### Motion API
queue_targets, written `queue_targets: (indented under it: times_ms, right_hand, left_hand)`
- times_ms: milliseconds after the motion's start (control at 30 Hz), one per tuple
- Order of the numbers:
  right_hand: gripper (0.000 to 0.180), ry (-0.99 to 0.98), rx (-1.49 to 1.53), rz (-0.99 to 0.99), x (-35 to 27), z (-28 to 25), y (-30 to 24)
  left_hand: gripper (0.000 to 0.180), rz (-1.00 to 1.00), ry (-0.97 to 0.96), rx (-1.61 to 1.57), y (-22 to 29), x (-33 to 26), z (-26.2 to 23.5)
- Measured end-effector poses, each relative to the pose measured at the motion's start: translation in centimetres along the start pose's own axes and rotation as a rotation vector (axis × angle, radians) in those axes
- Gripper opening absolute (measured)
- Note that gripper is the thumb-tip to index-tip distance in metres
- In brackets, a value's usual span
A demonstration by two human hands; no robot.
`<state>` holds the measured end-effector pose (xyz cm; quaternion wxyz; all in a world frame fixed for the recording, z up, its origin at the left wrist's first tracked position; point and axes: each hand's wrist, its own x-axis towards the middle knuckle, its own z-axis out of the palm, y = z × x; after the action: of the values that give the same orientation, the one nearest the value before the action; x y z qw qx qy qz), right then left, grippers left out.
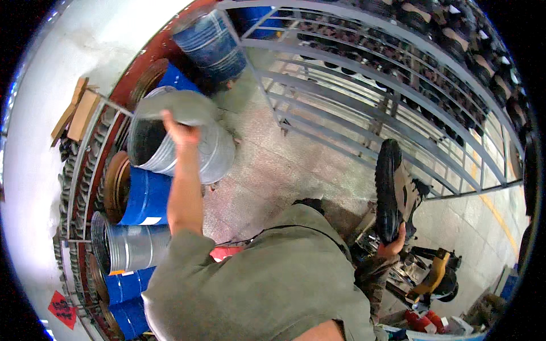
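Observation:
My left hand [183, 134] reaches out over a grey metal drum [213, 153]. Its fingers close on the lower edge of a flat grey-green piece [185, 107] across the drum's dark mouth; whether it is a lid or a cloth I cannot make out. A tan and black shoe [393, 193] with a thick black sole is held upright in my right hand [392, 244], which grips its lower end. A dark patterned sleeve covers that wrist. The shoe stands out in front of a grey metal rack [364, 94].
Blue drums [149, 196] and another grey drum [139, 247] line the left wall. A dark blue drum [210, 45] stands at the back. Many shoes [449, 42] fill the rack's upper right. Below the held shoe sits machinery with a yellow part [435, 275].

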<state>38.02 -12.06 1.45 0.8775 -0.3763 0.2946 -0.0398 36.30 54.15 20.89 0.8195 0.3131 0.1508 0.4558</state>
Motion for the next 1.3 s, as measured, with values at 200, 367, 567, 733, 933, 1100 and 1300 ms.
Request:
queue_targets:
  times_ms: [200,367,567,733,933,1100,1300]
  right_hand:
    - [0.040,0.155,0.076,-0.491,1.3,5.1,-6.1]
    - [0.029,0.216,0.206,-0.692,7.7,9.9,-16.1]
    - [0.030,0.216,0.006,-0.905,22.6,9.4,-29.1]
    - [0.062,0.219,-0.397,-0.966,35.9,9.1,-39.1]
    - [0.081,0.564,-1.046,-1.079,31.6,7.9,-35.6]
    - [0.051,0.181,-1.066,-1.337,8.9,13.2,-20.5]
    - [0.026,0.684,-0.880,-1.165,-18.7,0.0,-13.7]
  left_hand:
    - [0.061,-0.264,0.155,0.562,-8.2,0.4,-6.2]
    - [0.034,-1.381,-0.261,1.498,-22.2,-7.9,-23.6]
    - [0.019,-2.050,-1.676,1.189,-42.8,-9.8,-16.6]
    - [0.037,-1.004,-1.261,1.527,-41.8,-6.1,-10.9]
    - [0.028,-1.619,-1.208,1.308,-45.3,-0.8,-11.1]
    - [0.029,-1.315,-2.012,1.890,-52.9,-5.7,-2.4]
    - [0.031,-1.077,-2.330,1.788,-58.2,-19.5,7.3]
